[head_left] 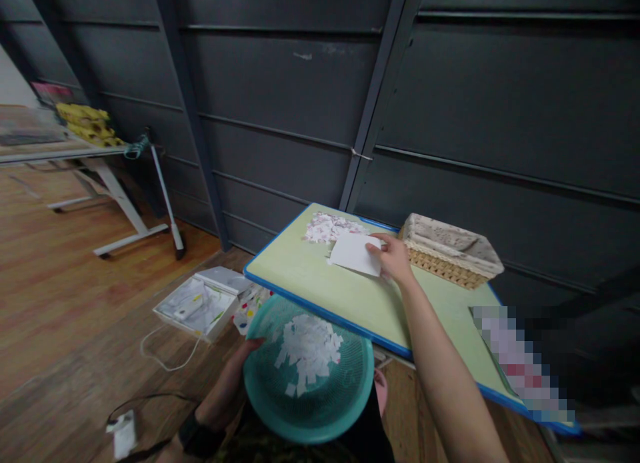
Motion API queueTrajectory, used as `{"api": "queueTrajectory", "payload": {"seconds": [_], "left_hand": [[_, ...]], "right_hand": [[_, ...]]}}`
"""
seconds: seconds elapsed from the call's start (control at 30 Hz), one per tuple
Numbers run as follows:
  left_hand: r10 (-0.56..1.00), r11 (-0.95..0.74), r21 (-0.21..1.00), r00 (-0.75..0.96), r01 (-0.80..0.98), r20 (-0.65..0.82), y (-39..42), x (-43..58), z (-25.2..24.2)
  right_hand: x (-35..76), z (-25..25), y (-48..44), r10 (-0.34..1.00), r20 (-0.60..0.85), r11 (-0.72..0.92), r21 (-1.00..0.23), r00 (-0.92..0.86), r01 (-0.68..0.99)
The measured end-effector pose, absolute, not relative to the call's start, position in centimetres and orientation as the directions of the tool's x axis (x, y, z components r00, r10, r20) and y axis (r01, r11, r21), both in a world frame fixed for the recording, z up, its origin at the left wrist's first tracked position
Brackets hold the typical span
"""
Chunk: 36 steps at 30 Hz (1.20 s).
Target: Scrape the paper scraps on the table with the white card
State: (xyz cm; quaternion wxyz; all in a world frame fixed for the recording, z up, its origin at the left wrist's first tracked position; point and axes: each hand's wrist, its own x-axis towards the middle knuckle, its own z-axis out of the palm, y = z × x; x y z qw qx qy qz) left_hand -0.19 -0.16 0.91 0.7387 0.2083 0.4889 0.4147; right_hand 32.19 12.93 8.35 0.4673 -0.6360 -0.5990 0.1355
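Note:
My right hand (393,255) pinches a white sheet of paper (356,253) by its right edge, over the pale green table (300,269) with a blue rim. Just behind the sheet lies a spread of small paper scraps (330,227), partly covered by it. A teal colander (357,399) sits below the table's front edge, over my lap, with a heap of white paper pieces (310,346) inside. My left hand (249,348) grips the colander's left rim; its thumb shows on the edge, the other fingers are hidden beneath.
A cloth-lined wicker basket (450,269) stands at the table's back right, and a blurred-out flat item (525,366) lies at the right end. An open white box (200,306) and a cable are on the floor at left. Another table (75,153) stands far left.

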Motion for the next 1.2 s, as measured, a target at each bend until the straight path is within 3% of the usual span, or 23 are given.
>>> {"api": "queueTrajectory", "payload": {"seconds": [0.17, 0.33, 0.53, 0.83, 1.2], "left_hand": [[0.795, 0.596, 0.692, 0.176, -0.408, -0.580, -0.2, -0.3, 1.4], [0.775, 0.618, 0.672, 0.177, -0.408, -0.606, -0.1, -0.3, 1.5], [0.794, 0.596, 0.687, 0.181, -0.416, -0.580, 0.0, -0.2, 1.5], [0.800, 0.590, 0.696, 0.179, -0.409, -0.572, 0.0, -0.4, 1.4], [0.794, 0.596, 0.695, 0.167, -0.403, -0.585, -0.1, -0.5, 1.3]], "right_hand": [[32.6, 8.3, 12.7, 0.906, 0.323, 0.124, -0.821, 0.275, 0.558], [32.8, 7.5, 13.5, 0.850, 0.429, 0.154, -0.757, 0.305, 0.636], [32.6, 7.3, 13.6, 0.873, 0.395, 0.132, -0.756, 0.287, 0.641], [31.6, 6.5, 14.6, 0.817, 0.519, 0.184, -0.647, 0.251, 0.740], [32.7, 8.1, 13.1, 0.859, 0.474, 0.185, -0.637, 0.191, 0.748]]}}
